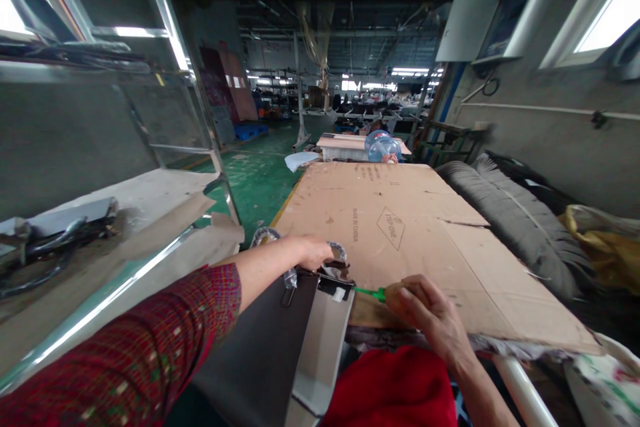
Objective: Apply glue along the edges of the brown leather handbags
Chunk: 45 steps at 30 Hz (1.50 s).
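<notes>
A dark grey-brown bag (267,337) with a pale grey side panel (323,337) stands against the near edge of the table. Its handles (265,235) are wrapped in clear plastic, and a metal ring hangs at the top. My left hand (315,253) reaches across the bag, fingers closed at its top edge beside a wrapped handle; the fingertips are partly hidden. Pinched in my right hand (427,310) is a thin green pointed tool (373,293), its tip by the upper corner of the pale side, near a small white patch (339,295).
A printed cardboard sheet (370,200) covers the table. Beyond it, a big clear water bottle (383,147) lies near stacked board. On the left stands a metal rack (193,237) with paper-covered shelves. Rolled grey material (510,220) lies along the right side.
</notes>
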### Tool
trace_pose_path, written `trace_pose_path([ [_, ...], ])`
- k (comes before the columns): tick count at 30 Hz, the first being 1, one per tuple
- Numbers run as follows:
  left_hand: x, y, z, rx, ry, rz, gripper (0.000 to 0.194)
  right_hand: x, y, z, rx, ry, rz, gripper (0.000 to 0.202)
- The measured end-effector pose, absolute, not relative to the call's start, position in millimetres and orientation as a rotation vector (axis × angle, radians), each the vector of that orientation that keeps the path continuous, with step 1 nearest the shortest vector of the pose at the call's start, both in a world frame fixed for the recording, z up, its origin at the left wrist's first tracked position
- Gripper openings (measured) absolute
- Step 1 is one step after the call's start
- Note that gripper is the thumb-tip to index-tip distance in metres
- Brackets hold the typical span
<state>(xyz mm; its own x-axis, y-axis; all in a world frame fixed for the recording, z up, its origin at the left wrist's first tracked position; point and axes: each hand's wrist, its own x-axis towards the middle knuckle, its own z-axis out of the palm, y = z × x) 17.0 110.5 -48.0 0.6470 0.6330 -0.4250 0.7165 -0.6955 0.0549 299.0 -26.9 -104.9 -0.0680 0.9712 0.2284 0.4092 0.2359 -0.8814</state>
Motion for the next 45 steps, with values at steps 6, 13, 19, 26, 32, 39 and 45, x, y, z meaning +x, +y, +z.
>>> trace_pose_path([
  [6,21,107,-43,2.688,1.102,-0.742,0.03,299,-24,-105,-1.331,-1.629,0.772,0.037],
  [13,20,108,-45,2.714,1.097,-0.756,0.028,301,-25,-108,-1.32,-1.643,0.819,0.035],
  [19,20,106,-44,2.721,1.103,-0.741,0.026,302,-26,-112,-1.292,-1.645,0.854,0.036],
  [26,21,103,-40,2.708,1.14,-0.753,0.025,303,-36,-117,-1.215,-1.661,0.92,0.035],
  [32,21,102,-40,2.719,1.128,-0.769,0.027,305,-48,-123,-1.186,-1.661,0.945,0.033],
  [39,21,104,-43,2.725,1.12,-0.767,0.029,302,-63,-115,-1.088,-1.778,0.844,0.017],
  [45,21,106,-47,2.723,1.129,-0.749,0.027,296,-69,-106,-1.082,-1.805,0.67,0.009],
])
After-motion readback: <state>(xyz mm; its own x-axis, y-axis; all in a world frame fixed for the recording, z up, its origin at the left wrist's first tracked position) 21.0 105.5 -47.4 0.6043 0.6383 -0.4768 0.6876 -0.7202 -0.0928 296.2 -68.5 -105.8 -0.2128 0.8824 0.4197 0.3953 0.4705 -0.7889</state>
